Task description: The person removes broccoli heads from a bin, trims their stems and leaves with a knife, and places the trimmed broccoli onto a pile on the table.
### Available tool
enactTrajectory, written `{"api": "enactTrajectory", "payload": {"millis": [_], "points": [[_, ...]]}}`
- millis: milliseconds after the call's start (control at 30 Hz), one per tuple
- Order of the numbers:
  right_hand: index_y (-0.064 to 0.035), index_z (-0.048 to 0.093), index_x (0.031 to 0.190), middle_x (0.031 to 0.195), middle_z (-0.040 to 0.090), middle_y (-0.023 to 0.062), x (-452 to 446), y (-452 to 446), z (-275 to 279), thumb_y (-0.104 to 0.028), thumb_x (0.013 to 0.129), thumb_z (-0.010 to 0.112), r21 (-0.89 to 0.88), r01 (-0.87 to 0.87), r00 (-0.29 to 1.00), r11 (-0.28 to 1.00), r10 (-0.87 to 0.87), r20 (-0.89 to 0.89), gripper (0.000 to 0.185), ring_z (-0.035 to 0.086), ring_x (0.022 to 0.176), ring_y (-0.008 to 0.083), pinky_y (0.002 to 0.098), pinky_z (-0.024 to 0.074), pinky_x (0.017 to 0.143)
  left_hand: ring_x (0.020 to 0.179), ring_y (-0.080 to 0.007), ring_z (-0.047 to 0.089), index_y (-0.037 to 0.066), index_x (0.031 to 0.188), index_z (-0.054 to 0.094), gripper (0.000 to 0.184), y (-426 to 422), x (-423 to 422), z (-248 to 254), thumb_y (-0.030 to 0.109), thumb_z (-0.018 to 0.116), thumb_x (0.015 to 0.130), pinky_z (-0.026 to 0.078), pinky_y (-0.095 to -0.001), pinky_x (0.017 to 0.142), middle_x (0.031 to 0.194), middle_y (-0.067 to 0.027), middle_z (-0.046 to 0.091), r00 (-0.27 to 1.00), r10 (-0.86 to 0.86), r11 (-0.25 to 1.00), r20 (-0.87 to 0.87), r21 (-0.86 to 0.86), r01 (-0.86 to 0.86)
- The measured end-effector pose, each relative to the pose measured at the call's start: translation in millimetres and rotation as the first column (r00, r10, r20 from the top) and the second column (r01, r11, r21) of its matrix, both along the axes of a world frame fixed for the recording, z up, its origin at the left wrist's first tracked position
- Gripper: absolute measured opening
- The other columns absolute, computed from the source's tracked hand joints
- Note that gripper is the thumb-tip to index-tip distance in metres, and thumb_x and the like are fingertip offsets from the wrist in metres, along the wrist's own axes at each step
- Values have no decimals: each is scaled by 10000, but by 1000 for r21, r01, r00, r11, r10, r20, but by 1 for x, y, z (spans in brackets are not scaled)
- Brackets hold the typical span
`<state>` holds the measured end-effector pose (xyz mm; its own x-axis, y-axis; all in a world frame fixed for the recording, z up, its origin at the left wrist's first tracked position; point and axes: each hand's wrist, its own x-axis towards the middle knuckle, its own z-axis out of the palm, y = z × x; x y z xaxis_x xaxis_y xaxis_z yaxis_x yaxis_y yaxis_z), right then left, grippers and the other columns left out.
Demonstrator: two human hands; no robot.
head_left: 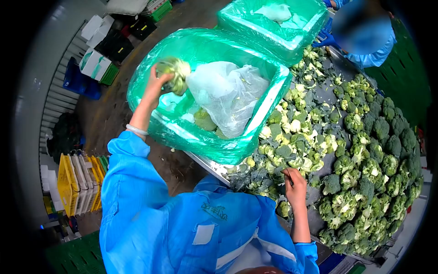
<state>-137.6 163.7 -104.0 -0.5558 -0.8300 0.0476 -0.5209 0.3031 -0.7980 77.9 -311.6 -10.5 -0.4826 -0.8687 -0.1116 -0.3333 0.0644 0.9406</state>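
My left hand (pixel 154 89) is raised over the near side of a box lined with green plastic (pixel 270 123), its fingers closed around a broccoli head (pixel 177 75). The broccoli's pale cut stem side faces away from my palm, slightly blurred. Inside the box lie a white translucent bag (pixel 226 93) and a few broccoli heads (pixel 205 121) partly under it. Low over the table, my right hand (pixel 296 185) is closed with fingers curled in. A small dark thing shows at its fingertips, too small to name. Cut broccoli pieces and leaves (pixel 292 150) lie right beside it.
Whole broccoli heads (pixel 365 182) are piled on the table's right. A second green-lined box (pixel 273 39) stands beyond the first. A co-worker in blue (pixel 365 36) is at the far right. Yellow and white crates (pixel 80 182) stand on the floor at left.
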Motion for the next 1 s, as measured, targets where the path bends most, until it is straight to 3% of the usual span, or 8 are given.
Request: {"api": "enactTrajectory", "payload": {"millis": [67, 267, 433, 667, 767, 833, 900, 1000], "points": [[-27, 629, 1059, 1074, 652, 163, 4, -7, 10, 130, 770, 604, -18, 7, 999, 1000, -8, -38, 330, 648, 964, 388, 389, 525, 825, 1182, -271, 573, 116, 1375, 429, 576, 27, -2, 33, 311, 658, 883, 562, -521, 862, 1312, -126, 550, 959, 21, 965, -281, 256, 54], [-74, 642, 1168, 1128, 650, 146, -3, -19, 49, 70, 753, 637, -167, -28, 934, 986, -34, -355, 439, 668, 963, 333, 383, 551, 755, 932, -281, 704, 67, 1360, 438, 588, 157, -28, 37, 350, 649, 890, 622, -391, 584, 1186, -159, 641, 942, -10, 720, -335, 651, 239], [-75, 620, 1211, 1124, 643, 68, -7, -32, 64, -81, 772, 651, -198, -133, 770, 971, -25, -637, 439, 668, 832, 217, 314, 560, 647, 844, -235, 716, 16, 1169, 613, 402, 253, -51, 19, 298, 644, 884, 622, -366, 601, 996, -116, 706, 952, -180, 591, -246, 747, 305], [-47, 598, 1199, 1034, 627, 97, 8, -1, 28, -20, 773, 588, 131, 65, 804, 989, 25, -594, 427, 655, 672, 208, 325, 546, 556, 961, -240, 680, 57, 1338, 447, 574, 297, -49, -20, 251, 659, 841, 603, -415, 717, 1164, -118, 631, 937, -284, 322, -203, 900, 293], [-19, 605, 1201, 989, 678, 208, -36, 57, -59, 70, 738, 586, 441, 216, 918, 871, -28, -395, 472, 685, 822, 384, 438, 566, 690, 1104, -246, 613, 58, 1391, 389, 689, 309, -37, -11, 184, 688, 783, 524, -413, 919, 1226, -112, 593, 910, -311, 706, -274, 574, 414], [-19, 642, 1152, 997, 693, 218, -29, 71, -56, 71, 783, 594, 188, 136, 954, 973, -78, -288, 382, 678, 881, 407, 449, 556, 745, 1213, -235, 540, 43, 1423, 356, 758, 305, -43, 13, 115, 684, 744, 437, -375, 1031, 1298, -114, 557, 841, -322, 810, -435, 333, 482], [-36, 658, 1104, 1017, 684, 174, -15, 40, 30, 6, 889, 597, -126, 113, 991, 986, -103, 83, 227, 678, 866, 365, 397, 553, 730, 1202, -230, 551, 17, 1395, 398, 702, 288, -51, 24, 117, 673, 756, 437, -372, 1034, 1274, -115, 579, 918, -240, 734, -317, 560, 385], [-83, 641, 1120, 1022, 659, 103, -8, 36, 59, 12, 805, 645, -200, 24, 992, 980, -49, -118, 330, 687, 827, 296, 373, 559, 678, 958, -221, 657, 1, 1303, 490, 547, 301, -64, 3, 193, 657, 819, 557, -374, 780, 1111, -112, 655, 898, -90, 767, -430, 546, 338]]}}
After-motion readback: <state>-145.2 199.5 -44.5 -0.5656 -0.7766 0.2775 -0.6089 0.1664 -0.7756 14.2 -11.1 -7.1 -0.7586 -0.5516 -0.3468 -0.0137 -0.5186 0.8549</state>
